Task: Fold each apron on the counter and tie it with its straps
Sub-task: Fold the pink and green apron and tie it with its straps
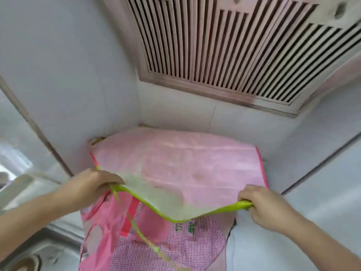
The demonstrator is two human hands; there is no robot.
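A pale translucent apron with a lime-green hem (156,200) is held up off the counter by both hands. My left hand (91,184) pinches its left corner. My right hand (261,204) grips the bunched green hem at the right corner. A thin green strap (142,235) hangs down from the left corner. Under it lies a pink apron (181,159) spread flat toward the back wall. Nearer me lies a pink checked apron with round pink patches (172,249), and its red strap (130,218) crosses it.
The counter (273,251) runs off to the right. A sink edge (48,241) with a drain lies at the lower left. White walls close the corner behind the aprons, and a slatted wooden vent (224,45) hangs overhead.
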